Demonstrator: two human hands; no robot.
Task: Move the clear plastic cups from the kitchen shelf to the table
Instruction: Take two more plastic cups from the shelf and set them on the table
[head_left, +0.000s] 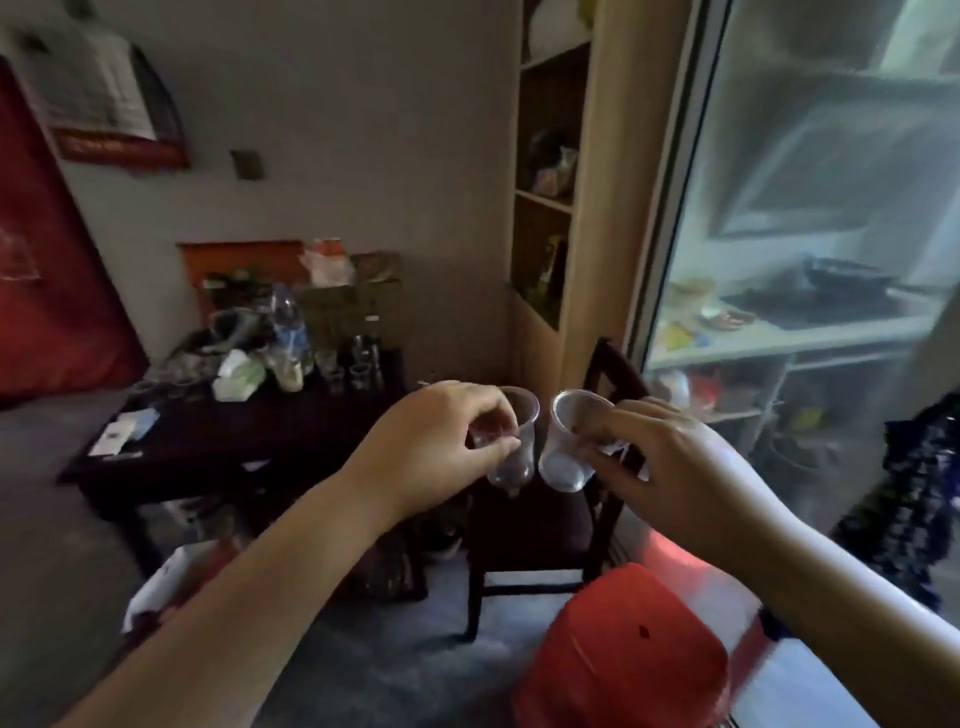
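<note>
Two clear plastic cups are in the air, one per hand. The left hand (431, 441) pinches the left cup (511, 441) at its rim, thumb below and fingers curled over the top; the cup hangs to the right of that grip, mouth tilted up. The right hand (654, 457) pinches the right cup (569, 441) the same way, the cup hanging to the left of its fingers. The two cups sit just beside each other (whether they touch, I cannot tell). Beyond the left grip stands one dark table (249, 447), cluttered, with several small glasses (345, 371). Below both grips is one dark chair (540, 525), and nearer, one red stool (623, 649).
</note>
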